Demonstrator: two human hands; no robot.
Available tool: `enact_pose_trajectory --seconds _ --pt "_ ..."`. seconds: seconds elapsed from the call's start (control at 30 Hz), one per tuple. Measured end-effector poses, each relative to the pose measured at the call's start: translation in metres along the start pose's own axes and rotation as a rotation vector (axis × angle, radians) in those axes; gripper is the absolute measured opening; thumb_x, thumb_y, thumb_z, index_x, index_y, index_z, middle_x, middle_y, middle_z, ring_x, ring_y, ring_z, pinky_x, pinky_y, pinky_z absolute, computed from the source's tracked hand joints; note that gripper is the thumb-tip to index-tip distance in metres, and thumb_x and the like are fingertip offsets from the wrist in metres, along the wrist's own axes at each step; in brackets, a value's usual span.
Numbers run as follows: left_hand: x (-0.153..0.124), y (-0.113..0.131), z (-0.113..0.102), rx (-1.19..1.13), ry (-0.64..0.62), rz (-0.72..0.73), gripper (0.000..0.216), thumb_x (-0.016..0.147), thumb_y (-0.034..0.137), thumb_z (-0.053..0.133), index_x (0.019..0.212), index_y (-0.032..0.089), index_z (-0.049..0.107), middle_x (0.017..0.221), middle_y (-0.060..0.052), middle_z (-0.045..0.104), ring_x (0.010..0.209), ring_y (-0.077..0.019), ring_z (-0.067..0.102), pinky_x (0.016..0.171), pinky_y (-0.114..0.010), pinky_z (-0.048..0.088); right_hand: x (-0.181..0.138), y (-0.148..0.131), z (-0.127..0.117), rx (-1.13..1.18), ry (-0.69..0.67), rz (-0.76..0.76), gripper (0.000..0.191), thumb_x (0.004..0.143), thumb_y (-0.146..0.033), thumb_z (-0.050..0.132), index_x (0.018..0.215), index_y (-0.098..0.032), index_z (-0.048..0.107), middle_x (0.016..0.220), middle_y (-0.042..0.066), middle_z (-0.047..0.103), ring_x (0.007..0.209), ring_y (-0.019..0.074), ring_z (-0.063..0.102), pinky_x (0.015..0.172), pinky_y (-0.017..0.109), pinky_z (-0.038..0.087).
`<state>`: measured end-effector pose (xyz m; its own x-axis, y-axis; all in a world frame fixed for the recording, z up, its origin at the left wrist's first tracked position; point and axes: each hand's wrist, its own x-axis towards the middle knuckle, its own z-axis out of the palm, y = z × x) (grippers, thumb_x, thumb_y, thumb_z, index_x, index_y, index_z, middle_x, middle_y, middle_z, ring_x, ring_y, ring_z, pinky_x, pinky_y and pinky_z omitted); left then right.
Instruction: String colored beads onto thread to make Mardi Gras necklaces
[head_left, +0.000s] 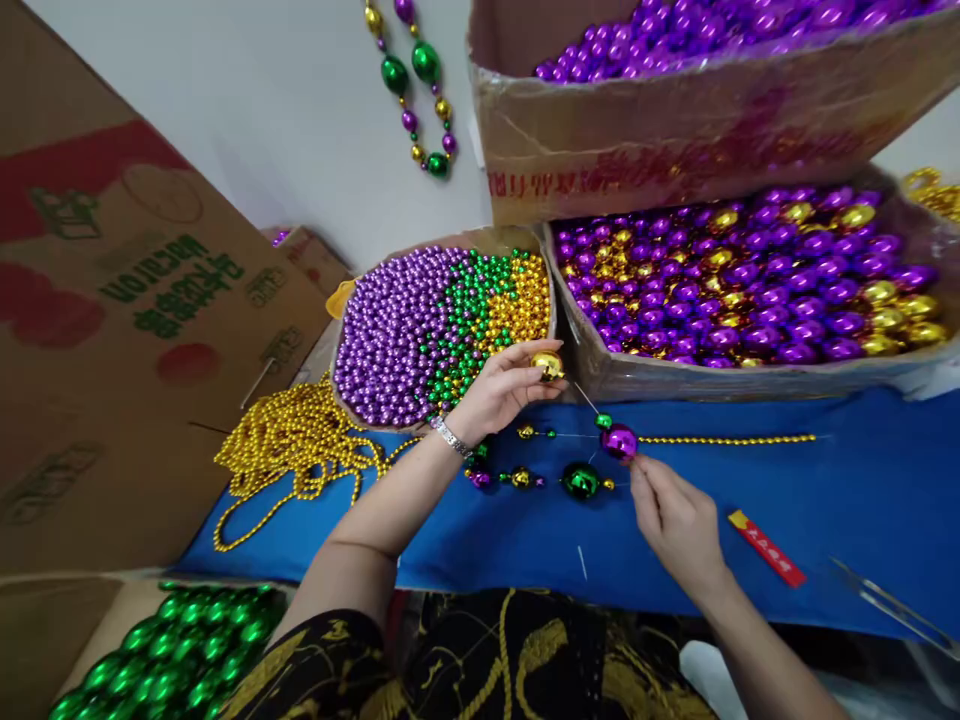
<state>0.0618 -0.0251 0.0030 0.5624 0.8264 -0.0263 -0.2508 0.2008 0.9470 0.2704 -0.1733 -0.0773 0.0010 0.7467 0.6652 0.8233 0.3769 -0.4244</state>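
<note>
"How are the hands?"
"The left hand (510,388) pinches a gold bead (547,366) between its fingertips, above the blue cloth (510,550). The right hand (679,515) has thumb and finger drawn together on a purple bead (619,441)."
"Around them?"
"A green bead (603,421) beside the purple one, a carton of small beads (499,238) behind, gold strands (285,440) leftward."

The gold bead (547,366) looks glossy and smooth, the tablecloth (487,550) matt, the carton (97,410) cardboard.

Gold bead (547,366) near strung purple bead (619,441)
</note>
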Motion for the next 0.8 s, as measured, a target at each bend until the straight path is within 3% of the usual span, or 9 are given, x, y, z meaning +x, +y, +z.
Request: enact_pose_trajectory --seconds 0.27,0.47,0.67,0.8 --pt "-0.022 -0.004 -0.011 0.026 0.023 0.008 0.047 0.075 0.03 0.074 0.121 0.022 0.065 0.101 -0.007 0.069 0.085 -0.0162 0.067 0.081 -0.033 0.057 -0.003 -0.007 0.009 -0.029 -0.046 -0.046 0.019 0.094 -0.021 0.048 0.101 -0.018 0.066 0.085 0.005 0.074 0.071 0.0148 0.069 0.068 0.025 0.054" --pt "-0.034 -0.005 -0.002 0.374 -0.017 0.182 0.042 0.072 0.026 0.078 0.113 0.023 0.068 0.108 -0.006 0.062 0.089 -0.0135 0.062 0.08 -0.028 0.054 -0.006 -0.009 0.015 -0.115 -0.062 -0.039 0.019 0.095 -0.023 0.049 0.105 -0.016 0.063 0.077 0.005 0.071 0.066 0.0152 0.067 0.065 0.025 0.051" --pt "-0.043 -0.025 0.0 0.113 -0.022 0.12 0.04 0.073 0.021 0.078 0.109 0.021 0.059 0.095 -0.003 0.066 0.087 -0.0119 0.064 0.081 -0.028 0.053 -0.008 -0.014 0.019 0.027 -0.212 0.125 0.022 0.099 -0.027 0.04 0.108 -0.017 0.056 0.084 0.007 0.067 0.071 0.0167 0.066 0.063 0.026 0.051" --pt "-0.046 -0.033 -0.002 0.073 0.015 0.146 0.042 0.07 0.022 0.081 0.105 0.019 0.06 0.103 -0.006 0.067 0.092 -0.0137 0.064 0.084 -0.03 0.053 -0.009 -0.012 0.019 0.032 -0.135 0.072 0.02 0.097 -0.026 0.044 0.105 -0.018 0.06 0.092 0.009 0.062 0.08 0.0163 0.063 0.068 0.026 0.052"
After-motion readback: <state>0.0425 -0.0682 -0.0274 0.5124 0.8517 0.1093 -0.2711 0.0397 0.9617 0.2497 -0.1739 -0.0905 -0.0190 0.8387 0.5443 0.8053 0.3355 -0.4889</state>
